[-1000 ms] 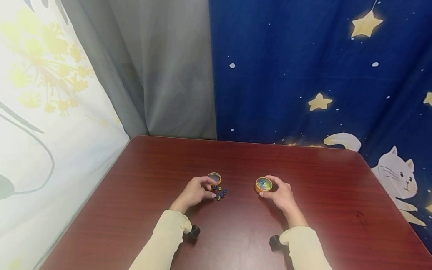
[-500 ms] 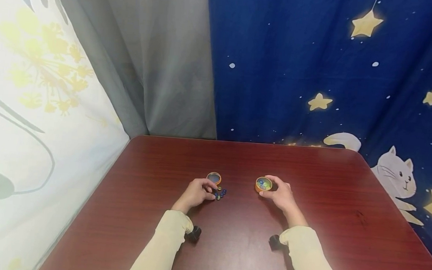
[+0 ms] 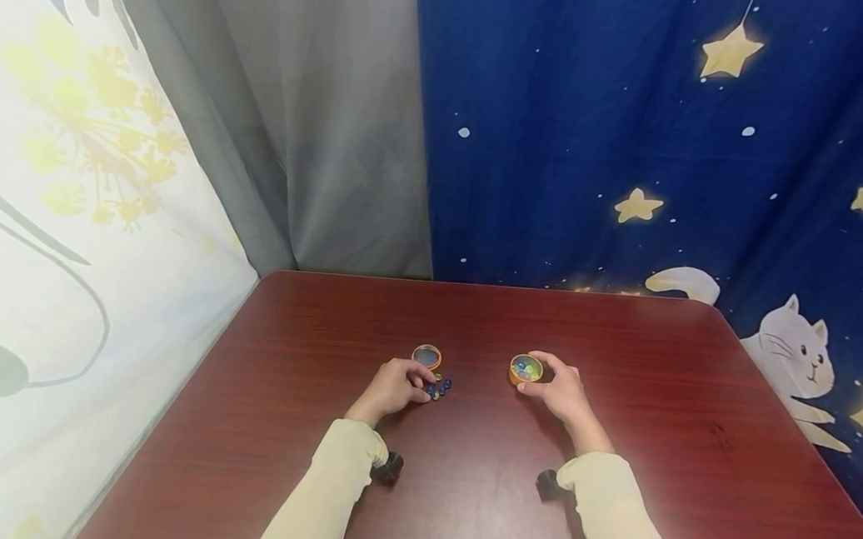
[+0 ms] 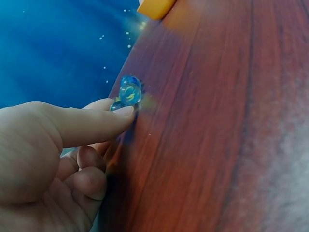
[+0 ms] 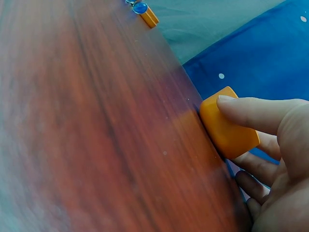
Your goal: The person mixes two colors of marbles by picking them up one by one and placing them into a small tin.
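Note:
My left hand (image 3: 393, 386) is at a small cluster of glass marbles (image 3: 442, 390) on the table, thumb and forefinger on either side of the nearest ones. In the left wrist view, blue and yellow-swirled marbles (image 4: 130, 92) show just past the thumb tip, and a gap between thumb and forefinger is visible from above. My right hand (image 3: 560, 387) grips a small round orange container (image 5: 226, 126) by its side, thumb against the near wall. Blue and greenish marbles (image 3: 526, 367) lie inside it.
A second orange-rimmed round piece (image 3: 427, 356), dark inside, lies just beyond the left fingers. The dark red wooden table (image 3: 461, 489) spreads around both hands. Curtains (image 3: 528, 184) hang behind its far edge. A black wrist device (image 3: 389, 469) sits under each sleeve.
My left hand has shifted slightly towards me beside the marbles, and its fingers now cover a blue marble seen earlier near the orange-rimmed piece. The right hand and its container have stayed put.

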### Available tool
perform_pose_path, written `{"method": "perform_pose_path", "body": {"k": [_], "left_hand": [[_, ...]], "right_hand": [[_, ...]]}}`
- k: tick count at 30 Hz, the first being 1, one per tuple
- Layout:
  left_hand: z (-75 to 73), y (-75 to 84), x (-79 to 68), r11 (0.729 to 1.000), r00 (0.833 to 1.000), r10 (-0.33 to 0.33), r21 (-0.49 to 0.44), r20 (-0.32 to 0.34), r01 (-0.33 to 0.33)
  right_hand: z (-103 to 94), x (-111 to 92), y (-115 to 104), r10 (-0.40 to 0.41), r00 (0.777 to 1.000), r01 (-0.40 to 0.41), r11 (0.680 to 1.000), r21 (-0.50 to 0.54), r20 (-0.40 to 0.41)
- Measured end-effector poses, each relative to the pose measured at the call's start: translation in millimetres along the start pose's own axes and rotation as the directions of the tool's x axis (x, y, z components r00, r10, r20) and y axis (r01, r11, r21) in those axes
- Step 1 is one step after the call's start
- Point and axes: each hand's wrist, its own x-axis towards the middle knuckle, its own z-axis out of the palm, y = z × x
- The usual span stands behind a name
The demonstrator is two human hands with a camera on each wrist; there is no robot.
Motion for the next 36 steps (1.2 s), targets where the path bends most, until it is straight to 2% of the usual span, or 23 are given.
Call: {"method": "perform_pose_path", "body": {"k": [25,36], "left_hand": [[1.2,1.9,-3.5,0.998,0.999,0.021,0.056,-0.029,-0.019],[2.0,-0.3,-5.2,1.000,0.999,-0.005,-0.001,-0.035,0.005]], "right_hand": [[-0.5,-1.0,-1.3,0.015,1.000,-0.015,1.000,0.002,0.010],[-1.1,-0.7,-0.5,0.000,1.000,0.000,1.000,-0.003,0.007]]}}
